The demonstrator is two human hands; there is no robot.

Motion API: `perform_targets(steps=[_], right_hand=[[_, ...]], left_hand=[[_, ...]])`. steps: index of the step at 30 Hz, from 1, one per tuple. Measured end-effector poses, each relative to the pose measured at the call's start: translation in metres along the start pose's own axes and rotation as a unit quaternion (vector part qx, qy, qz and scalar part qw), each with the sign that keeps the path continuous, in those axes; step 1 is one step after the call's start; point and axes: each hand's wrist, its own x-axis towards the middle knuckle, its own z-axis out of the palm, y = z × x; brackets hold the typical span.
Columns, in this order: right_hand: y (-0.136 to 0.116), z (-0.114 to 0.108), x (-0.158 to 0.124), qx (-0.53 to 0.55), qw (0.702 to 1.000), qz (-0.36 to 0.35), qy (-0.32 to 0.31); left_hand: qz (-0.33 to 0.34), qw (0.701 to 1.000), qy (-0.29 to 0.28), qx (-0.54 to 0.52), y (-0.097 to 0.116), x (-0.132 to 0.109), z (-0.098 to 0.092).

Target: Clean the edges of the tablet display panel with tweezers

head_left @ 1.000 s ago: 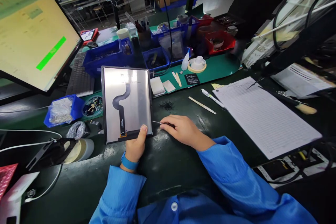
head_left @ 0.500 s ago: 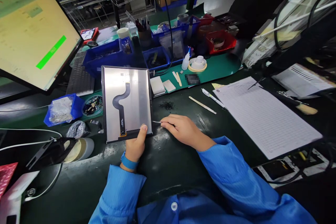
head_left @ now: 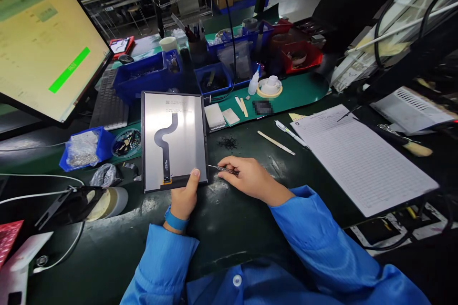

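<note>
My left hand grips the lower edge of a display panel, thumb on its silvery back and the other fingers hidden behind. A dark S-shaped flex cable runs down that back to an orange-edged strip at the bottom. In my right hand is a pair of tweezers, held between thumb and fingers. The thin tip points left at the panel's lower right edge; whether it touches I cannot tell. Small black scraps lie in a pile on the dark mat just beyond my right hand.
Blue bins and a red bin line the back. To the right lie a wooden stick, a white pen and a printed form. A tape roll, a keyboard and a monitor are on the left.
The panel has tilted slightly and shifted a little to the right. My right fingers have changed their hold, and more of the tweezers now shows.
</note>
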Motion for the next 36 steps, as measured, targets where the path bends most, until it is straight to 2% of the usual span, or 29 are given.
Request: perform_targets(steps=[6, 12, 20, 28, 36], right_hand=[[0.001, -0.001, 0.0, -0.031, 0.998, -0.048, 0.004], [0.0, -0.001, -0.002, 0.005, 1.0, -0.028, -0.001], [0.005, -0.003, -0.002, -0.004, 0.995, -0.095, -0.004], [0.003, -0.009, -0.003, 0.029, 0.989, -0.135, -0.053], [-0.004, -0.013, -0.005, 0.065, 0.981, -0.141, -0.115]], left_hand=[[-0.004, 1.0, 0.005, -0.008, 0.0, 0.0, 0.0], [0.0, 1.0, -0.003, -0.003, 0.001, 0.001, 0.001], [0.001, 1.0, 0.005, -0.007, 0.002, 0.001, 0.0], [0.014, 1.0, 0.006, -0.004, 0.004, 0.003, 0.0], [0.006, 1.0, 0.004, -0.015, 0.005, 0.003, 0.0]])
